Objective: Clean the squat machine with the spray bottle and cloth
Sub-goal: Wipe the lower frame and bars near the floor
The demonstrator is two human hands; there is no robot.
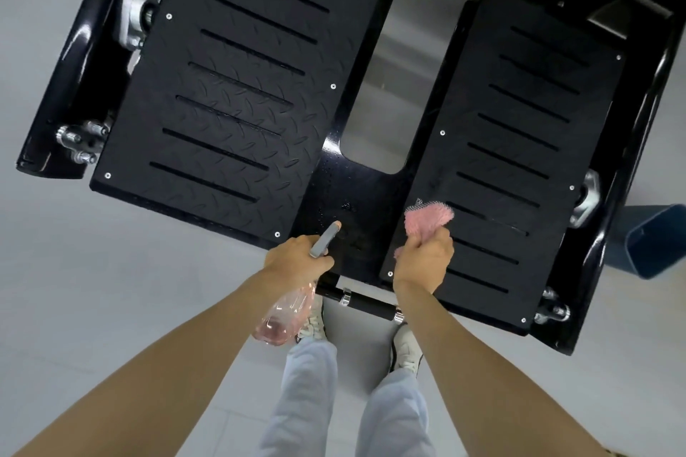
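In the head view, the squat machine (237, 93) was cut off above. The spray bottle (287, 312), gripped by the left hand (297, 258), and the cloth (427, 221), bunched in the right hand (425, 260), were held over its near edge; the trigger was hidden.

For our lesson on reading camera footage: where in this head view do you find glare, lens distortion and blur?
Head view: glare sits on the glossy black frame at left and the steel panel between the footplates; wide-angle distortion splays the machine's straight edges and stretches the forearms; the pink cloth in the right hand looks slightly soft, the spray bottle fairly sharp.
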